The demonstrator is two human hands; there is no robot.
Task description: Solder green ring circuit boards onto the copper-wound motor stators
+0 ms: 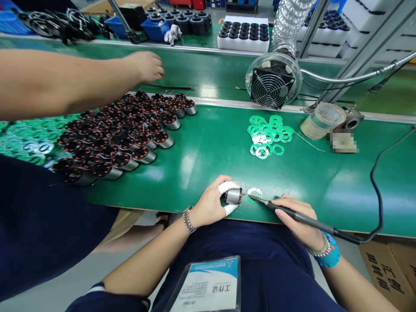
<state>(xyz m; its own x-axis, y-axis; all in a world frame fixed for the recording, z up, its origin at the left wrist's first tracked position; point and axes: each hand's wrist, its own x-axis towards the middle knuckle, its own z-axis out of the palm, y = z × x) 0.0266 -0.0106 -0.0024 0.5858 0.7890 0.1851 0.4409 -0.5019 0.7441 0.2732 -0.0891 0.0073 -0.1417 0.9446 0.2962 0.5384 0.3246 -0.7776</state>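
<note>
My left hand [212, 203], with white finger cots on thumb and forefinger, pinches a small silver motor stator [233, 196] lying on its side near the front edge of the green mat [211, 147]. My right hand [297, 216] grips a black soldering iron [292, 213] like a pen; its tip touches a green ring-shaped circuit board [254, 193] lying right beside the stator. The iron's black cable [377, 186] loops off to the right.
Many copper-wound stators [126, 130] stand in rows at the left. A pile of green ring boards [268, 135] lies mid-mat. A fume fan [273, 82] with a foil hose, a tape roll [323, 119] and a co-worker's arm [78, 80] reaching from the left lie beyond.
</note>
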